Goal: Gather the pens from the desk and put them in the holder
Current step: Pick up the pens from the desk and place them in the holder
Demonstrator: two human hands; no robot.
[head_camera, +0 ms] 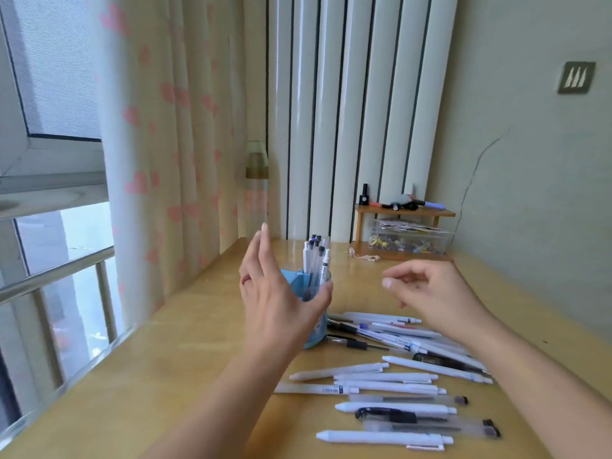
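**Empty Right Hand Hovers Over Scattered Pens, Holder Waits to Its Left**

A person's right hand [433, 293] hangs in the air above a wooden surface [185, 376], its fingers [397, 281] loosely curled and clamped on nothing. Directly below and toward the viewer lies the loose spread of pens [390, 379], white, clear and black barrels, most with their long axes running left to right across the surface, a few in the far cluster angled slightly. The nearest of them rest just under the right wrist, so a reach calls for the hand to drop down and back, closing across a barrel rather than along it.

The left hand [275, 293] is raised with fingers straight and spread apart, palm turned toward the blue holder [314, 336], thumb at or near its rim; whether it actually touches cannot be told. The holder stands upright to the left of the spread, just beside the far pens, and already carries a bunch of pens [316, 260] standing on end.

By position the right hand is the nearer one to the loose pens, and the left is the nearer one to the holder, which suggests picking with the right while the left steadies. Many pens are left to gather.
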